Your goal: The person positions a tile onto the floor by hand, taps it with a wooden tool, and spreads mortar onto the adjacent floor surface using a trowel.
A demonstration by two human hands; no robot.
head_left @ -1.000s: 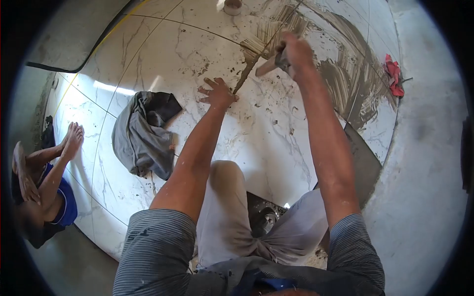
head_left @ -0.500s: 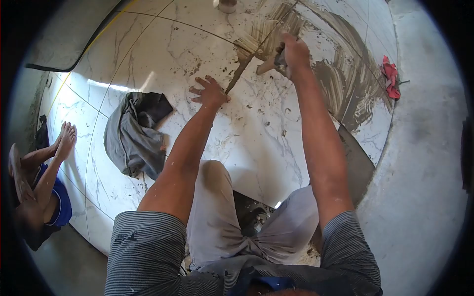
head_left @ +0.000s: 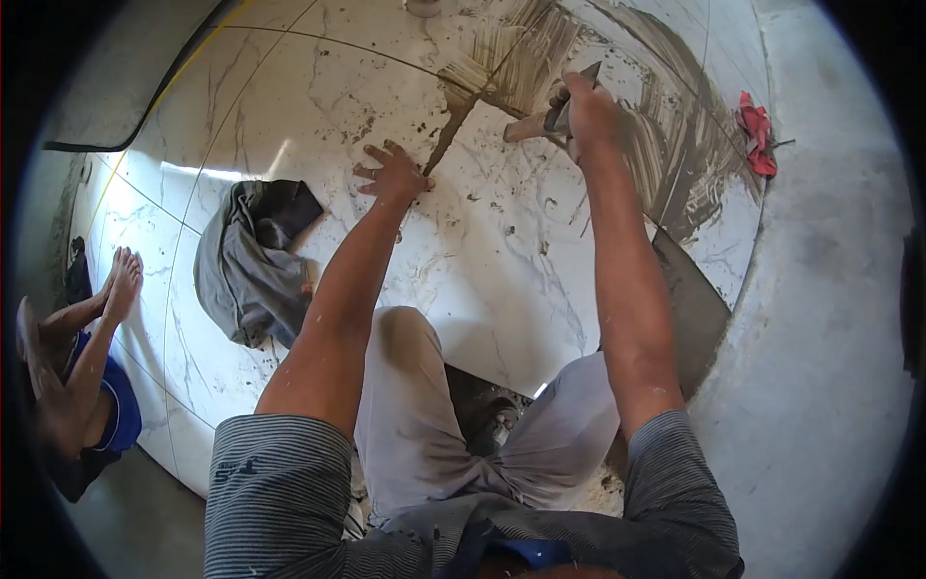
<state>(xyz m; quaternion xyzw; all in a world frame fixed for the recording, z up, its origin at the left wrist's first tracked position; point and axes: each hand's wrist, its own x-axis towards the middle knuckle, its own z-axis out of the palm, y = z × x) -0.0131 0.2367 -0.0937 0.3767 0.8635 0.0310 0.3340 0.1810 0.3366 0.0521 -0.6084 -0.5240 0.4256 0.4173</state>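
Note:
My left hand (head_left: 393, 175) rests on the marbled tile floor (head_left: 482, 241), fingers spread, beside a dark joint line (head_left: 451, 133) filled with grout. Holding nothing, it lies left of that line. In my right hand (head_left: 588, 114) is a trowel-like tool (head_left: 529, 126) with a light handle end sticking out to the left; a dark part shows above the fingers, the rest is covered by the hand. Grey-brown grout smears (head_left: 666, 154) spread over the tiles above and to the right of my right hand.
A crumpled grey cloth (head_left: 249, 270) lies left of my left arm. A red cloth (head_left: 755, 135) sits at the right tile edge. Another person (head_left: 92, 357) sits at far left, feet on the tiles. A small container (head_left: 422, 8) stands at the top.
My right hand has shifted slightly down and right, and the tool's dark part now shows above the fingers. My left hand stays spread on the tile. The whole view has moved slightly.

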